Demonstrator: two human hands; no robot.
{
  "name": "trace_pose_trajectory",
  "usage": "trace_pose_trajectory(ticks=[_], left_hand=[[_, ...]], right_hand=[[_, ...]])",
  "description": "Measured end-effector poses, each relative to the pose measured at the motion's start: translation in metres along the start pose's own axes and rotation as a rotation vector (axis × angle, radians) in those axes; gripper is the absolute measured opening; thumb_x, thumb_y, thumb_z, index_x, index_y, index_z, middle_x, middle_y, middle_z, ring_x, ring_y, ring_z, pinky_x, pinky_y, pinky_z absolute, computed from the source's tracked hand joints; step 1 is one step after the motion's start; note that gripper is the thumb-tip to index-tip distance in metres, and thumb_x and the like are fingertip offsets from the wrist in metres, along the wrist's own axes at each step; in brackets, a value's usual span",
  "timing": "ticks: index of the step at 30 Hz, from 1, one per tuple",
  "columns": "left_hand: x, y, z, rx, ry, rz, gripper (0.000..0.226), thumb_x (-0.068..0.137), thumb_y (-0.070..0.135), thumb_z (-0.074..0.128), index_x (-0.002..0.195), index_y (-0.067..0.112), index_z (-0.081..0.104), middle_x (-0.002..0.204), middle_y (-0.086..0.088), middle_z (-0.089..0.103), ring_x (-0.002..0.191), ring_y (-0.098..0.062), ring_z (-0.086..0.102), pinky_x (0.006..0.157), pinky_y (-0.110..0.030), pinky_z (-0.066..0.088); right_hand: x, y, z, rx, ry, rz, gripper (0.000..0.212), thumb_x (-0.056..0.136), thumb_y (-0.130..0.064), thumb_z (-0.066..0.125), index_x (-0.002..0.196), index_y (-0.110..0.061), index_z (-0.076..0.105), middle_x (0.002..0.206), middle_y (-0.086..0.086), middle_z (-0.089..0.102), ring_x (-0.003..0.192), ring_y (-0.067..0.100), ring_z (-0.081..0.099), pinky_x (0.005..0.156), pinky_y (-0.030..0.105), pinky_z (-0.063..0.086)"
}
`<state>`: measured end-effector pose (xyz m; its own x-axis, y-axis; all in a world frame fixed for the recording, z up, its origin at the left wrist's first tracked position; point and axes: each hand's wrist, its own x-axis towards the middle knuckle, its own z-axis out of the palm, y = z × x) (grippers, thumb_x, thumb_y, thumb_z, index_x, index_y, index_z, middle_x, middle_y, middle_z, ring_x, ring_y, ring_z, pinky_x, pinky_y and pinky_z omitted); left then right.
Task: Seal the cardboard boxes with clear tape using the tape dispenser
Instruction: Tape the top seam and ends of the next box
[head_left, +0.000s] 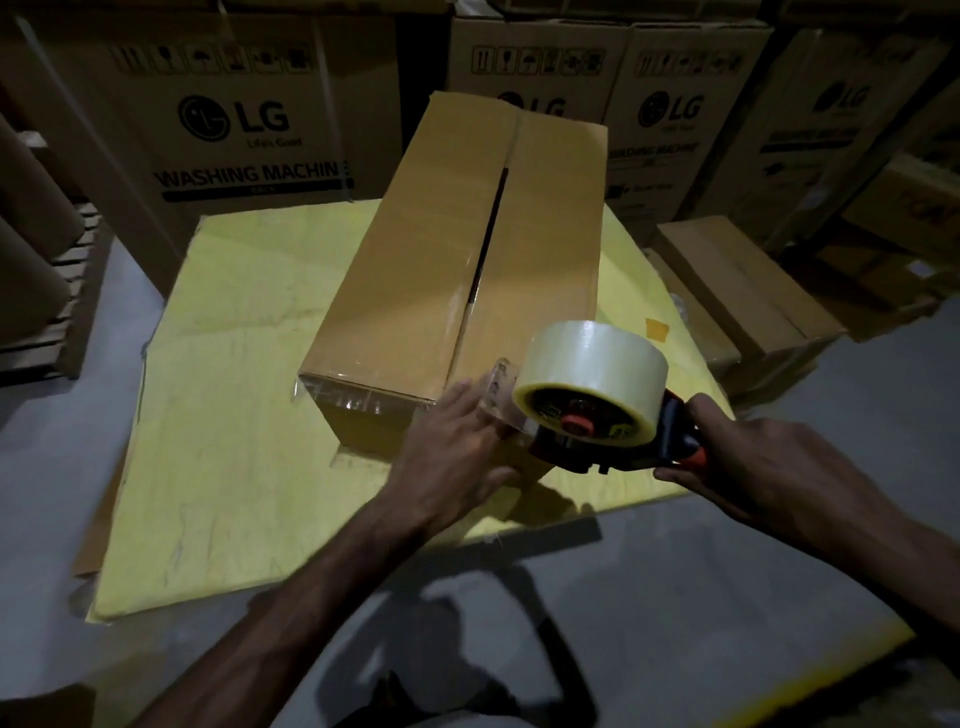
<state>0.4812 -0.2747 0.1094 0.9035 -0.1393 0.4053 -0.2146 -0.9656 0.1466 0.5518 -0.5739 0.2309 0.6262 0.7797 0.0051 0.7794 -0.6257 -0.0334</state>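
Note:
A long brown cardboard box (415, 270) lies on a yellow sheet (228, 405), its top flaps closed with a dark gap along the centre seam. Clear tape shows on its near left corner. My right hand (769, 467) grips the red and black handle of the tape dispenser (618, 436), which carries a fat roll of clear tape (592, 374) at the box's near end. My left hand (457, 447) lies with straight fingers against the box's near face, touching the tape end just left of the dispenser.
Tall printed washing machine cartons (239, 119) line the back. Smaller brown boxes (743, 291) sit on the floor at the right, stacked cardboard (47, 291) at the left. Grey floor (649, 597) lies in front of the sheet.

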Motion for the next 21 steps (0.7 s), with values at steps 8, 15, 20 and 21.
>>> trace_pose_trajectory(ticks=[8, 15, 20, 21], left_hand=[[0.005, 0.009, 0.025, 0.036, 0.14, 0.116, 0.066, 0.073, 0.02, 0.093, 0.133, 0.008, 0.069, 0.12, -0.014, 0.074, 0.111, -0.03, 0.07, 0.105, -0.037, 0.049], [0.0, -0.007, 0.032, -0.028, 0.176, 0.117, 0.063, 0.087, 0.01, 0.081, 0.146, 0.012, 0.058, 0.152, -0.008, 0.055, 0.141, -0.022, 0.052, 0.115, -0.043, 0.044], [0.003, -0.004, 0.039, -0.061, 0.145, 0.122, 0.066, 0.092, 0.012, 0.079, 0.152, 0.016, 0.052, 0.158, -0.004, 0.047, 0.147, -0.019, 0.044, 0.119, -0.039, 0.036], [0.004, -0.004, 0.039, -0.055, 0.151, 0.129, 0.066, 0.091, 0.012, 0.079, 0.152, 0.016, 0.052, 0.158, -0.004, 0.047, 0.147, -0.019, 0.044, 0.12, -0.038, 0.034]], right_hand=[[-0.002, 0.006, 0.009, -0.014, 0.002, 0.003, 0.044, 0.088, -0.057, 0.055, 0.106, -0.018, 0.046, 0.058, -0.006, 0.057, 0.04, 0.004, 0.023, 0.039, 0.011, 0.017], [-0.031, 0.041, 0.02, -0.097, 0.025, 0.021, 0.048, 0.088, -0.061, 0.051, 0.111, -0.019, 0.053, 0.06, -0.003, 0.059, 0.035, 0.01, 0.043, 0.032, 0.019, 0.027], [-0.054, 0.063, 0.038, -0.077, 0.087, 0.037, 0.048, 0.096, -0.066, 0.044, 0.106, -0.02, 0.051, 0.058, -0.002, 0.059, 0.034, 0.013, 0.044, 0.031, 0.027, 0.032], [-0.055, 0.065, 0.046, -0.087, 0.115, 0.026, 0.047, 0.096, -0.065, 0.042, 0.104, -0.019, 0.051, 0.056, -0.003, 0.057, 0.032, 0.013, 0.042, 0.03, 0.029, 0.031]])
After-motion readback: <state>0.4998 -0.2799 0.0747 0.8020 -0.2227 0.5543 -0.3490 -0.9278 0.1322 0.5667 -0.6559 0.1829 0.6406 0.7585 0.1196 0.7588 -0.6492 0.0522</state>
